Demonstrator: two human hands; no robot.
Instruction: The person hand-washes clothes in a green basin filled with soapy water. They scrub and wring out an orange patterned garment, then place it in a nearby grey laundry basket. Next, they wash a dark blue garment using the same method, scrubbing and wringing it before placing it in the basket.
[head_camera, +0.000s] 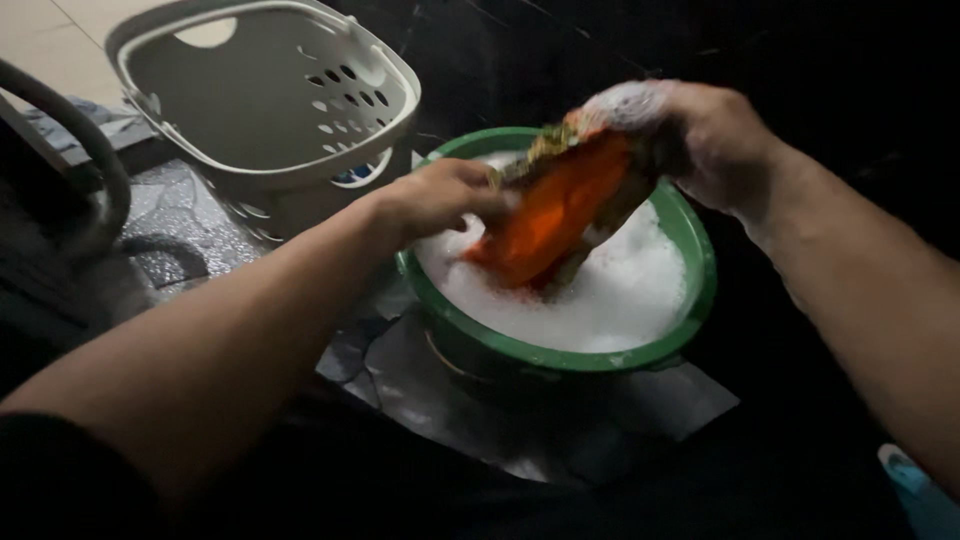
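Now: orange cloth gripped over a soapy basin

Both hands close on the orange cloth (555, 205), held just above the suds in the green basin (690, 300); left hand (440, 195) pinches its lower end, right hand (700, 135) fists the foamy top; slick soap could likely let it slip and splash; dark wet floor (440, 400), dim room, empty grey laundry basket (270, 110) beside.

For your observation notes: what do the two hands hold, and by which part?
Both grip one orange cloth above the green basin: left hand at its near end, right hand at its sudsy upper end.
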